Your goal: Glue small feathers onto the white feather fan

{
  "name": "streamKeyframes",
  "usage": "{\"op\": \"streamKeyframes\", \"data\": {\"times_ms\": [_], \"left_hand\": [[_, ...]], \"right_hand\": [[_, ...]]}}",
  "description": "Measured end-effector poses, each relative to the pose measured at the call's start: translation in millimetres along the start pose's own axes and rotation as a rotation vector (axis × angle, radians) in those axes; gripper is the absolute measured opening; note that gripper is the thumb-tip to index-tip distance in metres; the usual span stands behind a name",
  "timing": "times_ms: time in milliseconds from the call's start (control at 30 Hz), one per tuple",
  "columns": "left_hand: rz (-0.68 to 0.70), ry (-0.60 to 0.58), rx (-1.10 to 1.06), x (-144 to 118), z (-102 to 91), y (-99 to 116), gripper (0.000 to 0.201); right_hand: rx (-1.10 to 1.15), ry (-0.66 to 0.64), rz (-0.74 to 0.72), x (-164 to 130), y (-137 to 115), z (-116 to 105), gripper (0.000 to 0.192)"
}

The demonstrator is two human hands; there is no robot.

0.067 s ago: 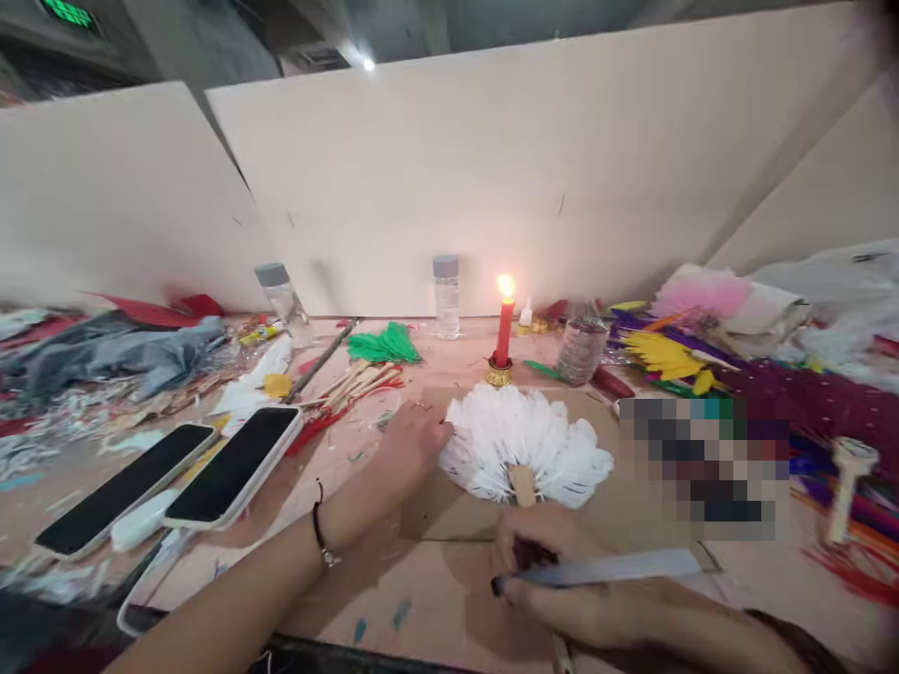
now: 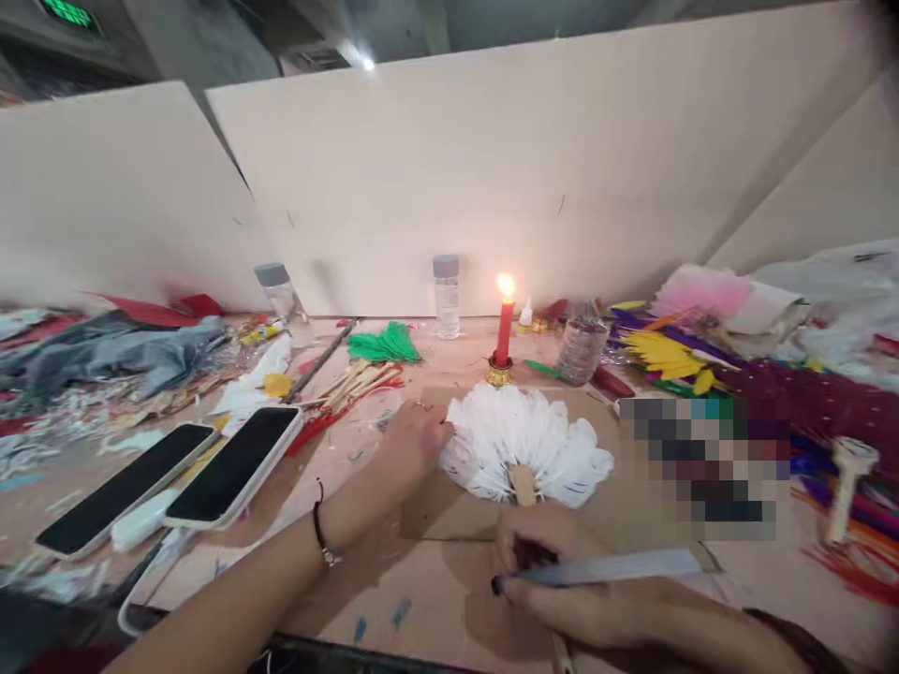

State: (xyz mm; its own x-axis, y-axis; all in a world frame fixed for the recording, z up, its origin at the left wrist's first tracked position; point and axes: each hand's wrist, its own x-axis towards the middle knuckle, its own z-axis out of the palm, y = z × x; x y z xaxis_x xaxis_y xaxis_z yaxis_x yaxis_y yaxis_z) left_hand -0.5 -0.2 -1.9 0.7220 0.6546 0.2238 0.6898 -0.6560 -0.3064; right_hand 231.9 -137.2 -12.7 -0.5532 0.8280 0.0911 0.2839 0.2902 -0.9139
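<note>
A white feather fan (image 2: 523,435) with a flat wooden handle lies spread on a cardboard sheet (image 2: 442,510). My left hand (image 2: 418,435) is at its left edge, fingers curled and closed on the outer feathers. Below the feathers, my right hand (image 2: 554,552) is closed over the handle, whose lower end shows beneath the palm. Also in that hand is a long pale, translucent strip-like tool (image 2: 625,567) with a dark end; its exact kind is unclear. The right fingertips are partly hidden.
Just behind the fan, a lit red candle (image 2: 505,332) burns in a gold holder. Two phones (image 2: 235,465) lie left. Green feathers (image 2: 385,344), a clear bottle (image 2: 447,298) and a plastic bottle (image 2: 582,346) stand behind. Yellow feathers (image 2: 670,358) lie right, beside a pixelated patch.
</note>
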Motion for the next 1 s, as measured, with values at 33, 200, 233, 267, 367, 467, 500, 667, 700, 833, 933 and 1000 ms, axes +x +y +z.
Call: {"op": "streamKeyframes", "data": {"times_ms": [33, 200, 233, 267, 367, 467, 500, 667, 700, 833, 933, 1000], "left_hand": [[0.001, 0.01, -0.002, 0, 0.9, 0, 0.017], [0.009, 0.054, 0.014, -1, 4.7, 1, 0.018], [0.008, 0.064, 0.02, -1, 5.1, 1, 0.019], [0.01, 0.073, 0.024, -1, 5.4, 1, 0.019], [0.02, 0.09, 0.025, -1, 6.0, 1, 0.02], [0.027, 0.095, 0.017, -1, 7.4, 0, 0.021], [0.028, 0.099, 0.015, -1, 8.0, 0, 0.021], [0.035, 0.104, 0.007, -1, 9.3, -1, 0.021], [0.034, 0.096, 0.006, -1, 8.7, -1, 0.021], [0.036, 0.058, -0.016, -1, 4.0, 0, 0.02], [0.027, 0.043, -0.026, 0, 1.0, 0, 0.021], [0.029, 0.033, -0.023, 0, 0.0, 0, 0.02]], "right_hand": [[0.006, -0.004, -0.003, 0, -1, 0, 0.01], [0.017, -0.022, -0.004, 1, -9, -4, 0.007], [0.02, -0.027, -0.005, 1, -10, -4, 0.007], [0.02, -0.031, 0.002, 0, -12, -5, 0.007], [0.016, -0.035, 0.022, 0, -13, -6, 0.007], [0.027, -0.026, 0.009, -1, -9, -4, 0.007], [0.036, -0.023, 0.003, -1, -7, -4, 0.007], [0.045, -0.018, -0.007, 0, -2, -2, 0.006], [0.037, -0.013, -0.009, 0, -2, -2, 0.006], [0.022, -0.009, -0.014, -1, -2, -3, 0.008], [0.026, -0.008, -0.01, -2, 0, -3, 0.009], [0.032, -0.005, -0.011, -2, 4, -2, 0.009]]}}
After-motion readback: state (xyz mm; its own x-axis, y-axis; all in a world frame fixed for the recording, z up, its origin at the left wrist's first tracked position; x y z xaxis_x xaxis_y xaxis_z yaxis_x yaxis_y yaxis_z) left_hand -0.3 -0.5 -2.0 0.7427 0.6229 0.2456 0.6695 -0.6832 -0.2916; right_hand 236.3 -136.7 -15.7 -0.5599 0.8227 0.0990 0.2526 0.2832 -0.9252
